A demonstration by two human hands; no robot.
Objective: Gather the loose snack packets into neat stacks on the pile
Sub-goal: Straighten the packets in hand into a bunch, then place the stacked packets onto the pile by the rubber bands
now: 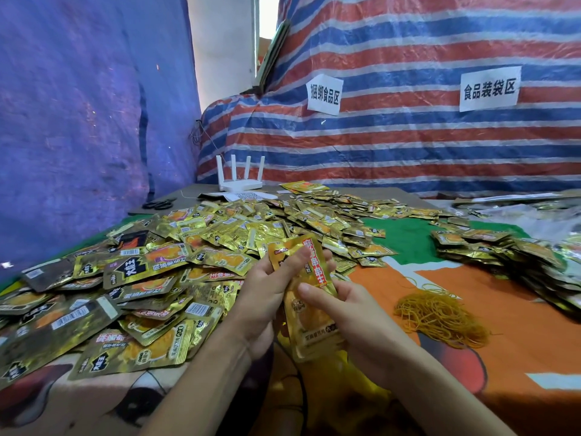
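Head view: left hand (264, 297), right hand (355, 322) fingers (290, 262) gripping packets (309, 300); loose pile (157, 262) along surface (503, 325) left edge, rubber bands (440, 319) just right.

We record the left forearm (201, 372) entering from 7 o'clock and the right forearm (434, 382) from 5 o'clock, both bare. The left hand (262, 291) grips the packets (311, 325), thumb laid toward 1 o'clock. The right hand (352, 316) holds them likewise, thumb toward 10 o'clock.
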